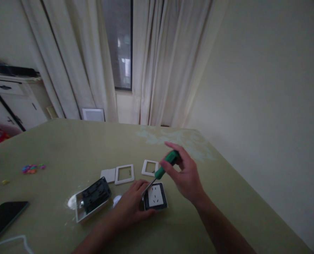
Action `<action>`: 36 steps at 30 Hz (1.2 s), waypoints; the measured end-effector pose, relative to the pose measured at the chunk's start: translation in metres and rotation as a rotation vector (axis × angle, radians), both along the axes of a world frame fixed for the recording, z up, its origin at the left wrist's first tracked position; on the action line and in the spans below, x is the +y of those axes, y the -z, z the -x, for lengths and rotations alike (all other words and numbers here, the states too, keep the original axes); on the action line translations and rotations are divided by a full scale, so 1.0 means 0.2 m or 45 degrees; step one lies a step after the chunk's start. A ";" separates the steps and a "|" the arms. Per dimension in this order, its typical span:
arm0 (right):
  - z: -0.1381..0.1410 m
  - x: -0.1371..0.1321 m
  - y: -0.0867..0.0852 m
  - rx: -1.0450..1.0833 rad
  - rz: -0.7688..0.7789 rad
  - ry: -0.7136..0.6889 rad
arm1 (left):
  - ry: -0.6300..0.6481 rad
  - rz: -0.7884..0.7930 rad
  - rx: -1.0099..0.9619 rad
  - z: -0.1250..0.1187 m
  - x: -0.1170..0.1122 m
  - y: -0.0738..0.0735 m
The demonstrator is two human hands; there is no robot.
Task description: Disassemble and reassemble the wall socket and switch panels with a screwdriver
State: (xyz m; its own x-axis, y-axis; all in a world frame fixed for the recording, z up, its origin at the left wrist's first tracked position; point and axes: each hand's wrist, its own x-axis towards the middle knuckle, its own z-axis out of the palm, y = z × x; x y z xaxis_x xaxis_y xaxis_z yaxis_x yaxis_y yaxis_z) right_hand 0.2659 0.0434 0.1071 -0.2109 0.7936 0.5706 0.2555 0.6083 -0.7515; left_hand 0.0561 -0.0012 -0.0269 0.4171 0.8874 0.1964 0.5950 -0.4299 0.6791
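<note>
My right hand (pixel 185 173) grips a green-handled screwdriver (pixel 165 165), its thin shaft slanting down and left to the upper left corner of a wall socket (pixel 155 196) with a white face and dark rim. That socket lies flat on the green table (pixel 225 197). My left hand (pixel 131 206) rests on the table against the socket's left edge, fingers curled round it. Left of this hand sits a white back box (pixel 92 199) with a dark module in it.
Two white square frames (pixel 124 174) (pixel 149 167) and a small white plate (pixel 108 175) lie behind the socket. A dark phone (pixel 3 217) and a white cable (pixel 11 241) are at the near left. Small coloured bits (pixel 31 168) lie farther left. Curtains, a window and a cabinet (pixel 11 102) stand behind.
</note>
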 end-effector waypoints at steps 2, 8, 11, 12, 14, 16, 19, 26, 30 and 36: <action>-0.07 0.06 0.03 0.262 0.164 0.125 | 0.021 0.076 0.020 -0.02 -0.02 -0.04; -0.25 0.20 0.40 0.861 0.904 0.398 | 0.099 0.183 -0.027 -0.08 -0.03 -0.15; -0.29 0.24 0.55 0.969 1.052 0.489 | -0.049 0.062 0.102 -0.12 0.10 -0.18; -0.30 0.25 0.57 1.004 1.071 0.509 | -0.137 0.037 0.219 -0.13 0.16 -0.19; -0.32 0.26 0.60 1.063 1.080 0.531 | -0.267 0.023 0.443 -0.18 0.29 -0.21; -0.32 0.26 0.61 1.100 1.078 0.540 | -0.315 0.043 0.548 -0.22 0.41 -0.22; -0.31 0.25 0.63 1.129 1.088 0.563 | -0.371 0.110 0.679 -0.26 0.52 -0.22; -0.28 0.24 0.68 1.134 1.098 0.568 | -0.383 0.189 0.876 -0.29 0.56 -0.24; -0.27 0.24 0.67 1.131 1.097 0.569 | -0.396 0.166 0.924 -0.31 0.56 -0.30; -0.28 0.25 0.68 1.127 1.069 0.584 | -0.435 0.004 0.747 -0.26 0.36 -0.28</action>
